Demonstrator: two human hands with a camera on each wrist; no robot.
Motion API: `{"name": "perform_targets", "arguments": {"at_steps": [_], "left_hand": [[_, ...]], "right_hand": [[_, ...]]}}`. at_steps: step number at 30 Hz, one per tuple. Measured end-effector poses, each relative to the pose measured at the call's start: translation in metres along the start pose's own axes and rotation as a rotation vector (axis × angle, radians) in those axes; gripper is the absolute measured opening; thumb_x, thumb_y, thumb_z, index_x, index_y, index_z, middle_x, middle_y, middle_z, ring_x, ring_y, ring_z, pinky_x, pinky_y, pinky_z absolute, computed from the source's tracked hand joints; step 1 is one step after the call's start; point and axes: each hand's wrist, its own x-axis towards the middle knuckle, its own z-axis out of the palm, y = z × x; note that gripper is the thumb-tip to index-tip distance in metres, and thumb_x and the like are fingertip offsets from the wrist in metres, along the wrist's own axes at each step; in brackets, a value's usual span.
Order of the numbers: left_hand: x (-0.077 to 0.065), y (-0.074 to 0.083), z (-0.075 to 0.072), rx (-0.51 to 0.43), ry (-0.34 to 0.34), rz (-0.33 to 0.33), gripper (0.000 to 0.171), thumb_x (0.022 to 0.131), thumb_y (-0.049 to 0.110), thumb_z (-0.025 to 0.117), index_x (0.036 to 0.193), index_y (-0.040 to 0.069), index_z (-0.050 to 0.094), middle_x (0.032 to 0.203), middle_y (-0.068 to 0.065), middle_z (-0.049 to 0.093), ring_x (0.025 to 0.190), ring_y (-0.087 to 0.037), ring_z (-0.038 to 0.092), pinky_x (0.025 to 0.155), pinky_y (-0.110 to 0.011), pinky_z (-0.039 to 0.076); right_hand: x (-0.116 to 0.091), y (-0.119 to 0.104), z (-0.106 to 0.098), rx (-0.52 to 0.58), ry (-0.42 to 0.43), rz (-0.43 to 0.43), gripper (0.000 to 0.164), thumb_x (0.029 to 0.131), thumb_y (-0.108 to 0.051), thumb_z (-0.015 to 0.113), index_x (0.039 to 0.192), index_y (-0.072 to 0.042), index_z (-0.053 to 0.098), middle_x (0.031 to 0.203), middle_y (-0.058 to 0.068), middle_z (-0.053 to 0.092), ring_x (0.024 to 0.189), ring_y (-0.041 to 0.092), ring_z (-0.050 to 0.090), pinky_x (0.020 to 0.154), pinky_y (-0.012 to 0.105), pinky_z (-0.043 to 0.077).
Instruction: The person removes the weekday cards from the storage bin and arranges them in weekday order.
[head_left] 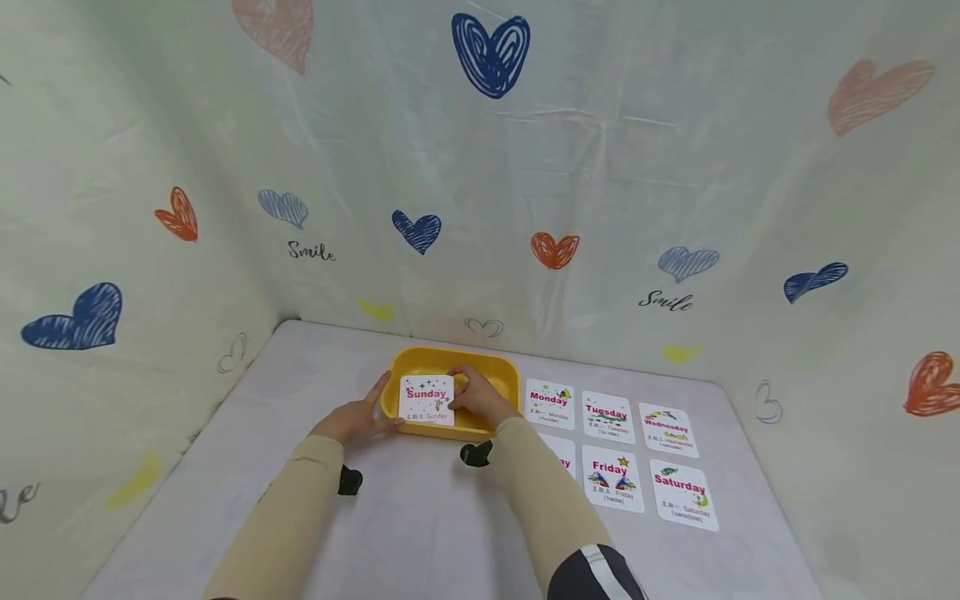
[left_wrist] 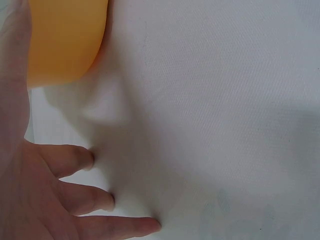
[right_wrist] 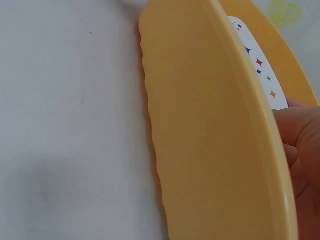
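Observation:
A white card printed "Sunday" (head_left: 426, 400) lies within the yellow plastic tray (head_left: 507, 375), over its left half. My right hand (head_left: 480, 396) reaches over the tray and pinches that card at its right edge. In the right wrist view, thumb and fingers (right_wrist: 305, 132) meet the card (right_wrist: 265, 72) behind the tray's near wall (right_wrist: 205, 125). At the tray's left end, my left hand (head_left: 354, 419) touches the rim with fingers spread. The left wrist view has several fingers (left_wrist: 87, 197) stretched out over the table beside the tray wall (left_wrist: 70, 42).
Right of the tray, cards lie in two rows: Monday (head_left: 550, 404), Tuesday (head_left: 608, 418) and Wednesday (head_left: 668, 430) behind; Friday (head_left: 612, 479), Saturday (head_left: 684, 494) and a card half covered by the right sleeve (head_left: 551, 500) in front. A heart-printed curtain (head_left: 480, 167) hangs behind the table (head_left: 420, 533).

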Motion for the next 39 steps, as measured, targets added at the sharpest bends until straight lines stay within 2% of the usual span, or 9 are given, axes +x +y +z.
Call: {"name": "perform_targets", "arguments": {"at_steps": [8,16,23,30,39], "left_hand": [[-0.006,0.001,-0.003,0.023,0.004,0.004,0.102,0.088,0.064,0.057,0.157,0.015,0.0,0.133,-0.037,0.047,0.115,-0.054,0.051,0.096,-0.063,0.041],[-0.007,0.0,-0.002,0.018,-0.014,0.009,0.102,0.089,0.063,0.057,0.156,0.014,-0.001,0.134,-0.037,0.047,0.117,-0.054,0.05,0.098,-0.063,0.04],[-0.002,-0.003,-0.002,0.032,-0.007,0.062,0.101,0.09,0.062,0.056,0.155,0.011,-0.001,0.127,-0.038,0.052,0.112,-0.052,0.055,0.097,-0.061,0.041],[-0.002,-0.001,-0.003,0.027,-0.014,0.038,0.105,0.087,0.067,0.055,0.156,0.012,-0.002,0.131,-0.038,0.048,0.114,-0.054,0.052,0.097,-0.063,0.041],[-0.003,-0.002,-0.002,0.038,-0.01,0.05,0.107,0.086,0.069,0.055,0.155,0.011,-0.002,0.13,-0.04,0.048,0.114,-0.054,0.052,0.096,-0.063,0.041]], "right_hand": [[0.0,-0.005,-0.006,0.117,-0.03,-0.003,0.056,0.087,0.001,0.07,0.135,-0.017,0.048,0.093,0.012,0.061,0.071,0.024,0.061,0.071,0.03,0.057],[-0.007,-0.007,-0.016,0.15,-0.031,-0.029,0.059,0.088,0.003,0.069,0.139,-0.016,0.046,0.095,0.013,0.06,0.072,0.024,0.062,0.072,0.033,0.058],[-0.017,-0.009,-0.03,0.213,-0.006,-0.035,0.06,0.087,0.006,0.067,0.14,-0.014,0.046,0.093,0.012,0.058,0.069,0.021,0.061,0.068,0.031,0.059],[-0.031,-0.009,-0.042,0.283,0.018,-0.051,0.061,0.087,0.006,0.067,0.142,-0.013,0.046,0.092,0.013,0.062,0.069,0.021,0.063,0.071,0.035,0.059],[-0.05,0.001,-0.051,0.33,0.08,-0.051,0.061,0.088,0.003,0.067,0.142,-0.02,0.05,0.094,0.011,0.063,0.074,0.022,0.064,0.073,0.032,0.058]]}}
